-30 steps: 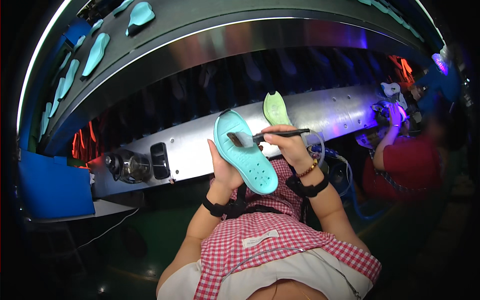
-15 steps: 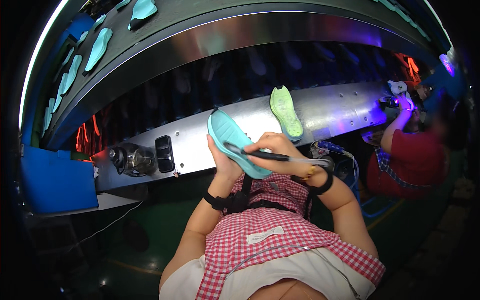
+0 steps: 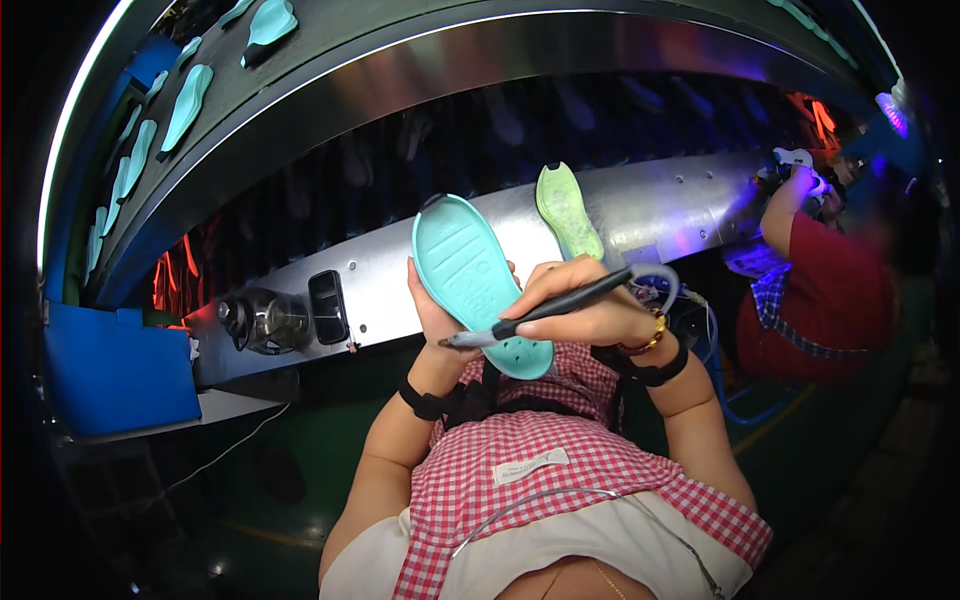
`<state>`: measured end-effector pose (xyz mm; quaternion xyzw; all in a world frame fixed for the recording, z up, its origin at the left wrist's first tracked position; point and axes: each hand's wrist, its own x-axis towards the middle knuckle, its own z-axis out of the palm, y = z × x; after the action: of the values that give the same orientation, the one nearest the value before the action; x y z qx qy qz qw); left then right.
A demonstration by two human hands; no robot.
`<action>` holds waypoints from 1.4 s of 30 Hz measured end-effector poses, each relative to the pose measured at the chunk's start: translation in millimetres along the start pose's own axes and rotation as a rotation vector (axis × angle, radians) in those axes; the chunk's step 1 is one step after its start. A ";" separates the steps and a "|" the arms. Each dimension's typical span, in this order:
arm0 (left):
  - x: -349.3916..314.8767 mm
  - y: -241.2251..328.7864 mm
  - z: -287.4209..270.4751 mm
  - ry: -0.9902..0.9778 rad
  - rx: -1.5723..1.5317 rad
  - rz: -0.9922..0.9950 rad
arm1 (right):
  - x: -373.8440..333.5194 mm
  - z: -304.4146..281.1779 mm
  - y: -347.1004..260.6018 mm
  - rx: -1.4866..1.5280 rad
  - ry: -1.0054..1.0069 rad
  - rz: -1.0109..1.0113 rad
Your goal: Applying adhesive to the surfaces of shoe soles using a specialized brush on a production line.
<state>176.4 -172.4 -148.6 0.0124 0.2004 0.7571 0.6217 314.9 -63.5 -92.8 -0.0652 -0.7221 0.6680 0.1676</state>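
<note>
A turquoise shoe sole (image 3: 462, 250) is gripped in my left hand (image 3: 432, 318), thumb along its left edge and the other fingers behind it. Its broad face, with shallow grooves and small pits, is turned up toward me. My right hand (image 3: 600, 310) is closed round a black-handled brush (image 3: 575, 297) with a clear tube trailing from its rear end. The brush's tip points left, over the lower part of the sole near my left wrist; whether it touches cannot be made out. Beyond my right hand, a light green shoe sole (image 3: 566, 208) lies on the metal bench.
The metal bench (image 3: 690, 205) runs across in front, holding a black tray (image 3: 328, 307) and a clear jug (image 3: 270, 322) with a dark lid. Behind it, a raised conveyor (image 3: 330, 45) carries turquoise soles (image 3: 188, 105). At right, a co-worker in red (image 3: 830, 290) handles a pale piece.
The turquoise sole has been turned to face me more fully. My right hand has swung the brush down and left across its lower part. Soles on the conveyor have shifted slightly left.
</note>
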 end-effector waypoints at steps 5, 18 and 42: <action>6.0 4.3 1.0 0.112 0.176 0.212 | 1.6 -4.8 5.7 -0.100 0.077 0.024; 3.6 33.3 20.9 -0.020 0.164 0.513 | -18.2 -11.0 3.4 0.022 -0.057 -0.135; -6.8 23.1 0.2 -0.041 0.235 -0.065 | -13.5 -8.8 -17.6 0.190 0.046 0.244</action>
<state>156.4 -182.3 -139.4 0.0943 0.2755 0.7074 0.6440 332.7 -61.2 -77.1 -0.1516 -0.6382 0.7472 0.1069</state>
